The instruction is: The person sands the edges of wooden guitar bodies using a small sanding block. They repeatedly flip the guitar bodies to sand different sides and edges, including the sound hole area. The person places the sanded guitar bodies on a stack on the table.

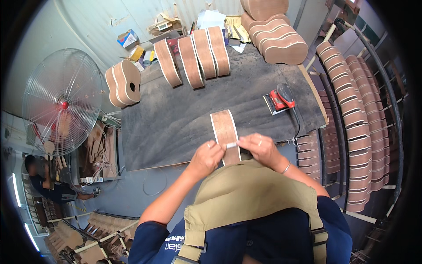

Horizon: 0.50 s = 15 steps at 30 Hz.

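Your left hand (209,158) and right hand (261,148) pinch opposite ends of a short white strip (231,145), crosswise between them over the brown, white-edged wooden instrument body (224,124), whose side runs forward.

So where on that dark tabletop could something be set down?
The tabletop looks bare at left, between the sound-holed body and the front edge, and in the middle, between the sander and the upright bodies. It is crowded along the back and at the front around the left hand, right hand and nearest body.
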### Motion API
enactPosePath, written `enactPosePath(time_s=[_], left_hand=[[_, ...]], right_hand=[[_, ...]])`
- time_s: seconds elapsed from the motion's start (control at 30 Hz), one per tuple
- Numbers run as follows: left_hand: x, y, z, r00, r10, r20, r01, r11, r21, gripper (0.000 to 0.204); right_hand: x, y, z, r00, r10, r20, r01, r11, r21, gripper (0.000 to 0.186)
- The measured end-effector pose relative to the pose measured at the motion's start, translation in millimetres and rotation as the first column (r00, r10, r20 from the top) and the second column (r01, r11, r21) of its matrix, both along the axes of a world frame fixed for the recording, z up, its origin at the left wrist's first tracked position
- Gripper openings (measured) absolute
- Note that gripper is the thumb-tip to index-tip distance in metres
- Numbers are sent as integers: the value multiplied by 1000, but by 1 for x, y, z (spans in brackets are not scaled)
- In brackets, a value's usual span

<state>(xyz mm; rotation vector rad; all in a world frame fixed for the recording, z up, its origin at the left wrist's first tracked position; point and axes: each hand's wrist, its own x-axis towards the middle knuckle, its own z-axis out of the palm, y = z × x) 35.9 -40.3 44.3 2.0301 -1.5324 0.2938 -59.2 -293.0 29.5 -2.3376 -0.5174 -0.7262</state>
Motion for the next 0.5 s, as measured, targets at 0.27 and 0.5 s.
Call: enactPosePath(time_s=[0.27,0.5], left_hand=[[-26,12,-17,940,-53,-338,75,996,53,28],[-45,-63,23,766,635,-97,-641,767,-38,106]], right_hand=[[-44,-2,-12,845,251,-472,-198,967,161,34],[-56,-27,-32,864,51,-501,440,406,800,20]])
